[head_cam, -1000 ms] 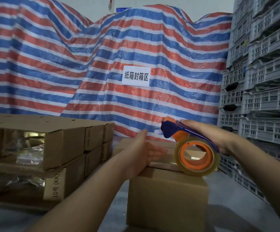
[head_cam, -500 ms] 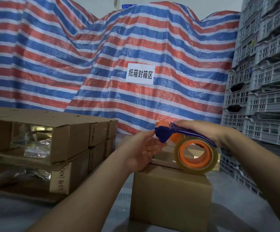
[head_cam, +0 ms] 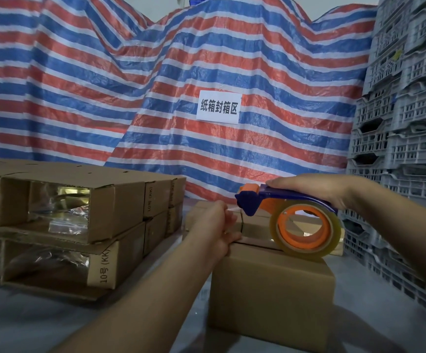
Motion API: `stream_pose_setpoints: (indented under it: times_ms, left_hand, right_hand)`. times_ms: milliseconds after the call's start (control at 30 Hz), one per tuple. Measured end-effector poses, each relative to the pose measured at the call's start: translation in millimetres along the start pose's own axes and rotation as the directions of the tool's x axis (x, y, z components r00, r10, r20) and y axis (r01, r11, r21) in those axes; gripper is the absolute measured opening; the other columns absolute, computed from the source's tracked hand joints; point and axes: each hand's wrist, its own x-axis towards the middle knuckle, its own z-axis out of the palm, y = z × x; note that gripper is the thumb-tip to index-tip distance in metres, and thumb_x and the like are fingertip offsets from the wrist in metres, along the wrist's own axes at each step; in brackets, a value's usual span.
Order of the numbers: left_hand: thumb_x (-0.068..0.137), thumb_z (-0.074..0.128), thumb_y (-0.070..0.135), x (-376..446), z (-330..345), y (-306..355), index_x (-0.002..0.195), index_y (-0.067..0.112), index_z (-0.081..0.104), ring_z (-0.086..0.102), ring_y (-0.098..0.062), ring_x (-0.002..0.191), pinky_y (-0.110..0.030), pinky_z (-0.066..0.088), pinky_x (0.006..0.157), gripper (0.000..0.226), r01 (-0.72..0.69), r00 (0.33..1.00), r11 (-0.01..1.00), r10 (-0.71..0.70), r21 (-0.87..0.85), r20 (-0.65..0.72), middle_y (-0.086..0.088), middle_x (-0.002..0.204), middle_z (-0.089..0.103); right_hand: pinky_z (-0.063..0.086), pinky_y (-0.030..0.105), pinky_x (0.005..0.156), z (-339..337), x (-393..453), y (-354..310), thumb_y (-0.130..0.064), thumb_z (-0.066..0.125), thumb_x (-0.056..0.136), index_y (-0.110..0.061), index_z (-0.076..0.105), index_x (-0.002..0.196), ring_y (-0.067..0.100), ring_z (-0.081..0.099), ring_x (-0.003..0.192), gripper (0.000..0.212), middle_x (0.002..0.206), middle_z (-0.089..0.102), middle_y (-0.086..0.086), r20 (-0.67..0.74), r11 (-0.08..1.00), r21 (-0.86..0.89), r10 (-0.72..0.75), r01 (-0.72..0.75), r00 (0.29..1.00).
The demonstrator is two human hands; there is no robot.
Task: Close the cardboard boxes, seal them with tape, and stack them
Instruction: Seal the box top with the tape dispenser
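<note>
A closed brown cardboard box [head_cam: 270, 296] stands on the grey floor in front of me. My right hand [head_cam: 316, 189] grips the blue and orange tape dispenser [head_cam: 306, 225], whose clear tape roll rests on the box top. My left hand [head_cam: 217, 225] sits on the box's top left edge, fingers pinched on the free end of the clear tape just below the dispenser's blue nose. Behind this box, part of another cardboard box [head_cam: 255, 222] shows.
Stacks of flattened cardboard boxes [head_cam: 84, 225] lie at the left. Grey plastic crates [head_cam: 405, 123] are piled high at the right. A red, white and blue striped tarp [head_cam: 156, 85] with a white paper sign [head_cam: 218, 107] hangs behind.
My left hand went from flat on the box top to the dispenser's nose and closed on the tape end. The dispenser shifted slightly left over the box.
</note>
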Motion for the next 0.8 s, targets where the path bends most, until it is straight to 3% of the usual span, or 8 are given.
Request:
stream_pose_setpoints:
  times_ms: [100, 233, 333, 400, 467, 633, 733, 800]
  left_hand:
    - [0.097, 0.049, 0.005, -3, 3, -2, 0.112, 0.007, 0.056, 0.057, -0.015, 0.080, -0.052, 0.051, 0.089, 0.017, -0.055, 0.992, 0.990, 0.039, -0.128, -0.122, -0.004, 0.074, 0.051]
    - [0.093, 0.048, -0.001, -7, -4, 1, 0.091, 0.005, 0.052, 0.052, -0.015, 0.067, -0.042, 0.057, 0.073, 0.008, -0.025, 0.995, 0.975, 0.003, -0.219, -0.098, -0.005, 0.067, 0.046]
    - [0.092, 0.047, 0.005, -2, -19, 14, 0.074, 0.011, 0.049, 0.043, -0.015, 0.062, -0.031, 0.049, 0.064, 0.019, 0.015, 0.997, 0.995, -0.007, 0.102, -0.072, -0.003, 0.066, 0.045]
    - [0.093, 0.049, 0.012, 3, -32, 18, 0.077, 0.013, 0.052, 0.041, -0.015, 0.063, -0.027, 0.037, 0.059, 0.016, 0.002, 0.990, 0.897, 0.060, 0.442, -0.125, -0.003, 0.072, 0.050]
    - [0.094, 0.052, 0.015, 9, -46, 14, 0.084, 0.013, 0.057, 0.042, -0.016, 0.067, -0.027, 0.034, 0.060, 0.011, 0.003, 0.989, 0.794, 0.088, 0.607, -0.120, -0.004, 0.080, 0.054]
    - [0.095, 0.056, 0.023, 13, -66, -2, 0.081, 0.012, 0.060, 0.047, -0.015, 0.066, -0.026, 0.035, 0.058, 0.019, 0.022, 0.996, 0.746, 0.039, 0.665, -0.076, -0.002, 0.081, 0.061]
    - [0.096, 0.055, 0.028, 15, -67, -10, 0.076, 0.015, 0.055, 0.046, -0.014, 0.064, -0.025, 0.036, 0.059, 0.024, 0.036, 0.998, 0.739, 0.004, 0.672, -0.058, 0.000, 0.077, 0.058]
    - [0.096, 0.054, 0.028, 17, -66, -15, 0.074, 0.017, 0.052, 0.042, -0.012, 0.060, -0.024, 0.034, 0.056, 0.025, 0.052, 0.998, 0.761, -0.022, 0.647, -0.054, 0.001, 0.074, 0.054]
  right_hand:
    - [0.052, 0.022, 0.054, 2, 3, -5, -0.052, 0.054, 0.095, -0.008, 0.057, 0.120, 0.013, 0.065, 0.057, 0.051, 0.077, 0.071, 0.006, 0.024, 1.000, 0.006, 0.019, -0.019, 1.000]
    - [0.052, 0.018, 0.054, 11, 5, -15, -0.050, 0.048, 0.101, -0.013, 0.059, 0.114, 0.008, 0.065, 0.056, 0.041, 0.071, 0.071, 0.001, 0.026, 0.989, -0.149, -0.022, 0.025, 0.999]
    - [0.051, 0.015, 0.055, 18, 9, -21, -0.049, 0.045, 0.102, -0.019, 0.059, 0.108, 0.006, 0.066, 0.057, 0.034, 0.069, 0.071, -0.003, 0.010, 0.969, -0.247, -0.020, 0.022, 1.000]
    - [0.051, 0.015, 0.057, 23, 14, -27, -0.052, 0.045, 0.102, -0.021, 0.060, 0.109, 0.005, 0.067, 0.060, 0.035, 0.071, 0.072, -0.004, 0.008, 0.932, -0.363, -0.022, 0.023, 1.000]
    - [0.052, 0.016, 0.056, 29, 19, -33, -0.056, 0.045, 0.100, -0.021, 0.060, 0.110, 0.005, 0.067, 0.060, 0.039, 0.071, 0.073, -0.005, 0.007, 0.895, -0.446, -0.004, 0.007, 1.000]
    - [0.054, 0.017, 0.061, 39, 32, -41, -0.050, 0.052, 0.097, -0.028, 0.059, 0.123, 0.009, 0.070, 0.076, 0.034, 0.087, 0.072, -0.009, 0.038, 0.821, -0.566, -0.057, 0.068, 0.998]
    - [0.048, 0.008, 0.057, 37, 31, -41, -0.041, 0.048, 0.104, -0.040, 0.055, 0.106, -0.009, 0.067, 0.074, 0.007, 0.077, 0.070, -0.025, 0.073, 0.764, -0.640, -0.052, 0.087, 0.996]
    - [0.046, 0.004, 0.056, 35, 32, -39, -0.035, 0.045, 0.107, -0.040, 0.054, 0.099, -0.012, 0.064, 0.067, 0.013, 0.073, 0.068, -0.024, 0.079, 0.735, -0.672, -0.052, 0.092, 0.995]
